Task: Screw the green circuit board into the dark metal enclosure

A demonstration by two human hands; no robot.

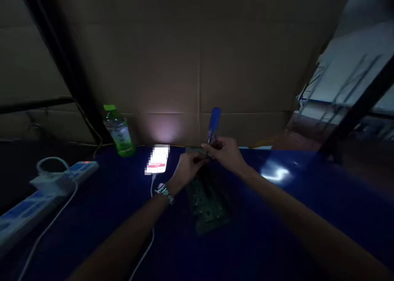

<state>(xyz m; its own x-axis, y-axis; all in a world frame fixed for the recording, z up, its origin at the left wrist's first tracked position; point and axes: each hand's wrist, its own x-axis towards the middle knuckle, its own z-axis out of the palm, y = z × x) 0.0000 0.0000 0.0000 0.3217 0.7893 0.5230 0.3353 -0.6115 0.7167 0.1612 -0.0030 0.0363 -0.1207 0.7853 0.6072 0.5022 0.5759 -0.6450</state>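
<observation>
Steady the green PCB (207, 207) on the desk (258, 236) under yr L fingers (200, 163) (curled; grip: can't tell), & go gently w/ yr R fingers (212, 150), pinched closed on the blue tool (214, 118) rising above them.

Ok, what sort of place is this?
Probably a makeshift electronics workbench: what looks like a circuit board lies on a blue table, a power strip sits at the left, and a cardboard-like screen stands behind.
</observation>
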